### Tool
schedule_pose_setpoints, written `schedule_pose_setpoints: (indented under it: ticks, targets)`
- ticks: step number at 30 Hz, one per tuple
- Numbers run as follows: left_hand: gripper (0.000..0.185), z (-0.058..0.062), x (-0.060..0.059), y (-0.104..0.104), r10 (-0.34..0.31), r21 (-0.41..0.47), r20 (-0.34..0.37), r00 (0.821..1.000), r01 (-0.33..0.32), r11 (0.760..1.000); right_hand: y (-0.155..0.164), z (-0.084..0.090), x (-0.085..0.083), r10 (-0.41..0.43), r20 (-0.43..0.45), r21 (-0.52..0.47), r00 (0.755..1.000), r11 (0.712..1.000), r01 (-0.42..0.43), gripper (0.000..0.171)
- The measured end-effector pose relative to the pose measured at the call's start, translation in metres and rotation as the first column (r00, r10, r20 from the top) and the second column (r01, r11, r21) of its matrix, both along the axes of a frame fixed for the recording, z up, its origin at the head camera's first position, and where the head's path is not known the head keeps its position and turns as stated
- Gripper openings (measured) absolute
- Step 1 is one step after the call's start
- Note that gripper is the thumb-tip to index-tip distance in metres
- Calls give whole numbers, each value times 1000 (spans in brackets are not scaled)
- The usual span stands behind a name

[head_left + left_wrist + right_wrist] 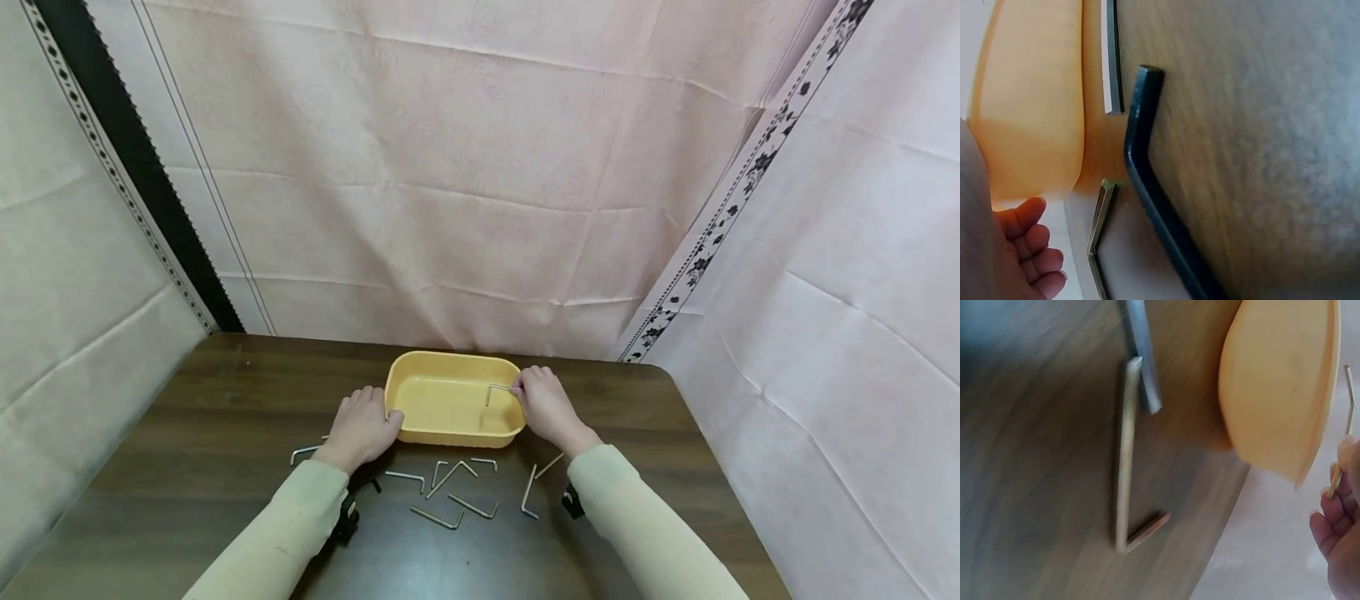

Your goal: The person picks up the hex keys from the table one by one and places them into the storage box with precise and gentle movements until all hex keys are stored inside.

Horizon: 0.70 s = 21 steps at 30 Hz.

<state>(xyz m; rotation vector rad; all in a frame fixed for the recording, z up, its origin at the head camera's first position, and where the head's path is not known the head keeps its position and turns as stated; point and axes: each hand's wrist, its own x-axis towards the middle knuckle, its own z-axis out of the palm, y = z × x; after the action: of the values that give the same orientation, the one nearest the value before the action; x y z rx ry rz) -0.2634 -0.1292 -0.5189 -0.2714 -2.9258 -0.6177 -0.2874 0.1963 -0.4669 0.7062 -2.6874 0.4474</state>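
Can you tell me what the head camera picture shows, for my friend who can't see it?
A person's right hand pinches a bent metal hex key over a yellow tray on a dark wooden table. The left hand rests against the tray's side, and more hex keys lie scattered nearby.

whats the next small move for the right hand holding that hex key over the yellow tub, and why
Probably let go: the right hand pinches a hex key above the yellow tub, which looks empty. The left hand rests against its rim, and more keys lie on the table.
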Motion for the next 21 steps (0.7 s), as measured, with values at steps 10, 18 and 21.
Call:
schedule_pose_setpoints:
  ticks: [10, 18, 21]
  targets:
    - [37, 2, 0, 2, 6, 7, 3, 1000, -6, 1000, -37, -3, -12, 58, 77, 77, 995, 995, -64, 12]
    - [39, 4, 1, 2, 9, 4, 22, 1000, -9, 1000, -55, -11, -19, 33, 184, 127, 982, 990, -57, 17]
    - [38, 4, 1, 2, 13, 2, 23, 1000, -13, 1000, -61, -10, -19, 27, 220, 121, 975, 991, -55, 15]
